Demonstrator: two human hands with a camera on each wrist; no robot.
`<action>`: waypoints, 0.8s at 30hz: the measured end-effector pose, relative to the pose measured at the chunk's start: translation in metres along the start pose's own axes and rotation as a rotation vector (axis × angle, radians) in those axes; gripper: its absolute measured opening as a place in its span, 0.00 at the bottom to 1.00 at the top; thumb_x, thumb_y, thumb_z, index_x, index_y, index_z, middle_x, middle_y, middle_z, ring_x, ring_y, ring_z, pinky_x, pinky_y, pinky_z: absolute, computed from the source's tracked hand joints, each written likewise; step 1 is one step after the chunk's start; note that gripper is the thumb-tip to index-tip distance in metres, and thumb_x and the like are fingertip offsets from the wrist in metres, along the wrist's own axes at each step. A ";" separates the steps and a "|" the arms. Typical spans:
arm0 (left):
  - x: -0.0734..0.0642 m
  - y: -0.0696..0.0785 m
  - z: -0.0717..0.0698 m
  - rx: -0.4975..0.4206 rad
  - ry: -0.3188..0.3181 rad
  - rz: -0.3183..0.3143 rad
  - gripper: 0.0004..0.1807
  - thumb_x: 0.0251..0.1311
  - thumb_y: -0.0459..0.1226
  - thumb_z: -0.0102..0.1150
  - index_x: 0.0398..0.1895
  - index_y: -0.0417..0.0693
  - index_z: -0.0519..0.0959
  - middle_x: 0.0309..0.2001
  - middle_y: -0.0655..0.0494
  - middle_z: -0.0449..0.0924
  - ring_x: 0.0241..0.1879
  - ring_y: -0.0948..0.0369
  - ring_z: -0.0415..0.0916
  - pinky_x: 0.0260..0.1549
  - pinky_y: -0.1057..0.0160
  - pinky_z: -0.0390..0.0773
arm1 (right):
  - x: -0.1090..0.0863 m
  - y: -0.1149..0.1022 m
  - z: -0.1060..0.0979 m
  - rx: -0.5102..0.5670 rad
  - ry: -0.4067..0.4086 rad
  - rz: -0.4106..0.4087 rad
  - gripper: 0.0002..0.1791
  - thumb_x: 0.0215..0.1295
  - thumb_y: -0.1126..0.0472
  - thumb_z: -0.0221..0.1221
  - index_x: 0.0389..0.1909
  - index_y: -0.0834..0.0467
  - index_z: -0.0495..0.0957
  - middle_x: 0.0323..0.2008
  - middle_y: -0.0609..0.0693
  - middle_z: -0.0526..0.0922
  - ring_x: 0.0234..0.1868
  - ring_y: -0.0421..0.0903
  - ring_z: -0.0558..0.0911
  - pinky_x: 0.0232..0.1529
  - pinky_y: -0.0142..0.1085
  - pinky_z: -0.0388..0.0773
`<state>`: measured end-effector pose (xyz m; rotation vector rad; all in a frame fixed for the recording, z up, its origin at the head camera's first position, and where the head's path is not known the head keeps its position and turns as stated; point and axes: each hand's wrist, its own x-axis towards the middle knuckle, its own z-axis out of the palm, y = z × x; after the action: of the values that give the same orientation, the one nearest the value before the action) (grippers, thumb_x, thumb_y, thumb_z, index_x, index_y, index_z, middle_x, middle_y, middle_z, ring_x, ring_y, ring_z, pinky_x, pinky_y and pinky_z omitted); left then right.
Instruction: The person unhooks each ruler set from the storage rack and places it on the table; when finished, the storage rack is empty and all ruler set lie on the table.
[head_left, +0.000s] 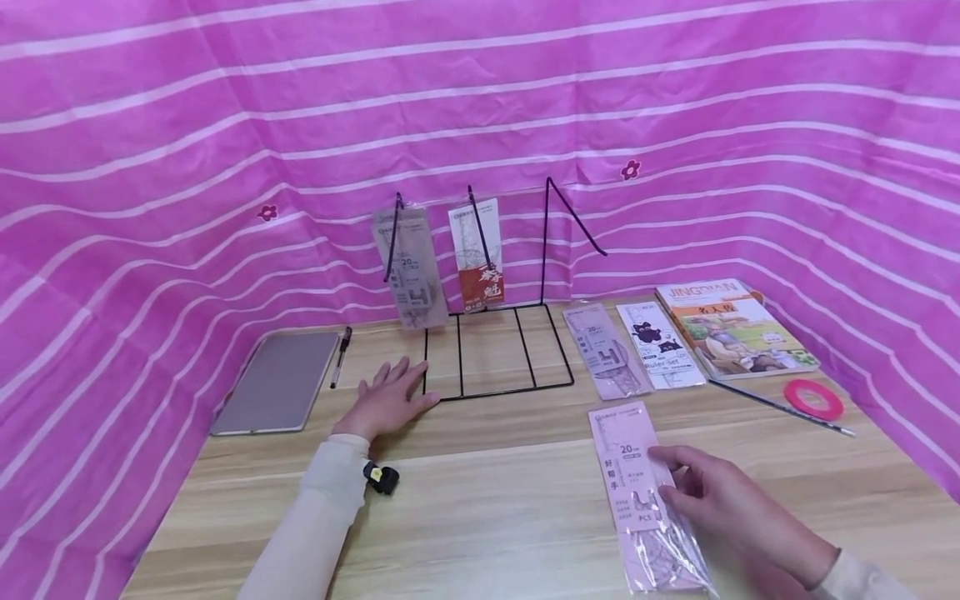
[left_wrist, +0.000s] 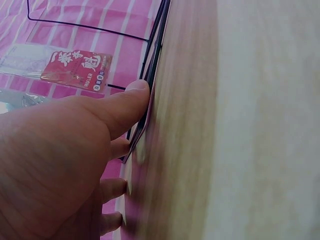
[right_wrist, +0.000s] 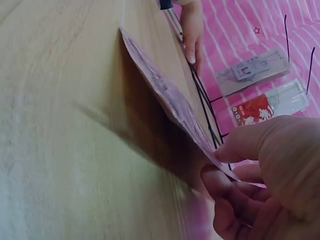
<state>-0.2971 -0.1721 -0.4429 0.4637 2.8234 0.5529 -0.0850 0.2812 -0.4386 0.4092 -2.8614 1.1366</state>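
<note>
My right hand (head_left: 723,500) pinches the right edge of a pink ruler set packet (head_left: 622,467), thumb on one face and fingers on the other. In the right wrist view the packet (right_wrist: 175,107) is tilted, casting a shadow on the wood. My left hand (head_left: 393,396) rests at the front left corner of a black wire display rack (head_left: 536,387), fingers spread, its thumb against the wire in the left wrist view. A grey ruler packet (head_left: 412,287) hangs on the rack's left hook and a white and red ruler packet (head_left: 482,292) on the middle one; the third hook (head_left: 577,218) stands at right.
Right of the rack lie another pink packet (head_left: 603,350), a white cat ruler set (head_left: 660,346), a book (head_left: 742,333), a pencil (head_left: 780,407) and a pink tape ring (head_left: 813,400). A grey tablet (head_left: 277,383) and a pen (head_left: 341,358) lie at left. Striped pink cloth (head_left: 480,100) surrounds the table.
</note>
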 end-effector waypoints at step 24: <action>0.002 -0.003 0.001 -0.001 0.008 0.002 0.43 0.75 0.65 0.48 0.86 0.60 0.54 0.87 0.43 0.41 0.84 0.33 0.33 0.73 0.18 0.33 | 0.005 0.001 -0.002 -0.110 0.020 0.097 0.40 0.61 0.64 0.74 0.73 0.59 0.68 0.35 0.42 0.77 0.30 0.30 0.73 0.30 0.28 0.74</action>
<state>-0.2994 -0.1737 -0.4454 0.4645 2.8302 0.5580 -0.0899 0.2822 -0.4371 0.2551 -2.9372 0.9843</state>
